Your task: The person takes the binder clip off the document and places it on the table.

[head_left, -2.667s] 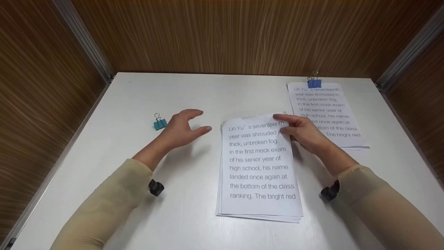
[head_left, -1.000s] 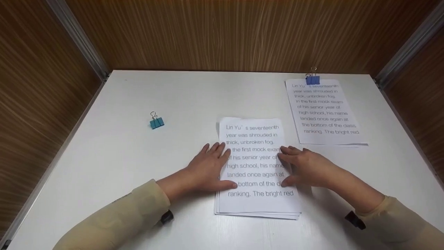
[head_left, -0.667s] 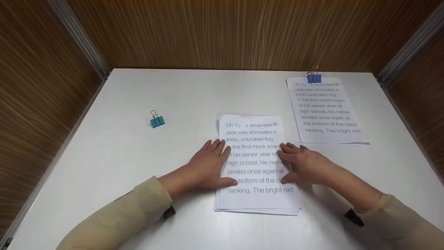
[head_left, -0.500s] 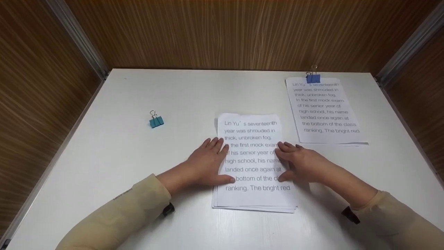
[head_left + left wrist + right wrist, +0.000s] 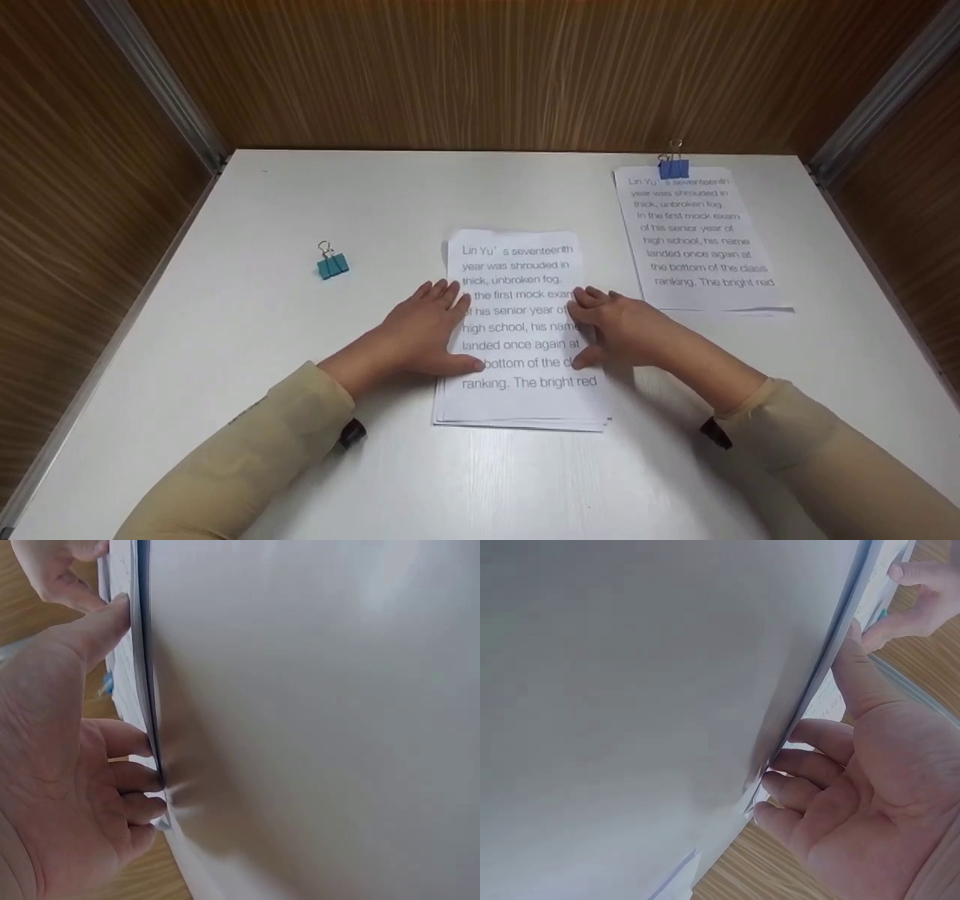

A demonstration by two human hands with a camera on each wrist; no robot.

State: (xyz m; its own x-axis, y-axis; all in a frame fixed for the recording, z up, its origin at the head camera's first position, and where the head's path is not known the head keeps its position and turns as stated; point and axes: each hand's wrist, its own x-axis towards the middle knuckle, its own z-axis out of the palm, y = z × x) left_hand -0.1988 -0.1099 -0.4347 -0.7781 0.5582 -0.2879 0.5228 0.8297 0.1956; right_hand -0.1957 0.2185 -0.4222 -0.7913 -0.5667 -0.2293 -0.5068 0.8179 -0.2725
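A loose stack of printed paper (image 5: pixel 525 405) lies between my hands, its sheets slightly uneven along the near edge. My left hand (image 5: pixel 427 330) rests along the stack's left side, fingertips at the edge and thumb over the top sheet. Opposite it, my right hand (image 5: pixel 622 326) touches the right edge the same way. Both wrist views show relaxed fingers of the left hand (image 5: pixel 75 765) and the right hand (image 5: pixel 870 787) against the edges of the sheets. To the left, a teal binder clip (image 5: pixel 333 265) sits on the table, apart from the paper.
At the back right lies a second paper stack (image 5: pixel 697 255) with a blue binder clip (image 5: pixel 674 169) on its top edge. Wood-grain panels (image 5: pixel 480 75) enclose the white table (image 5: pixel 510 487) at the back and both sides.
Earlier the right hand held the stack's upper right corner, with the left hand off it. Both hands then came to its sides, and the stack has since shifted left and slightly away.
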